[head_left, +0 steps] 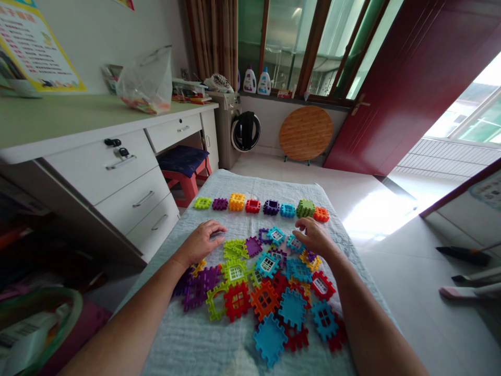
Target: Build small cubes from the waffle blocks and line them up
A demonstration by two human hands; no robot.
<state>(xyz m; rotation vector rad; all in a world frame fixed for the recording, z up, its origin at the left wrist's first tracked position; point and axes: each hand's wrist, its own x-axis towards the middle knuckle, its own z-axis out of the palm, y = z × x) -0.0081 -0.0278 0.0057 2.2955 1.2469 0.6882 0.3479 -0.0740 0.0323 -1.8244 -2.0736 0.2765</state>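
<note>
A pile of flat interlocking plastic tiles in blue, red, green, purple and orange lies on a pale blanket. My left hand rests palm down on the blanket at the pile's left edge, fingers loosely curled, holding nothing, next to a lime green tile. My right hand hovers over the pile's upper right, fingers bent down onto a teal window tile. Beyond both hands stands a row of assembled cubes and tiles, from green at the left to orange at the right.
A white desk with drawers stands to the left, with a red stool under it. A washing machine, a round wooden tabletop and a dark red door are beyond. Bare tiled floor lies to the right.
</note>
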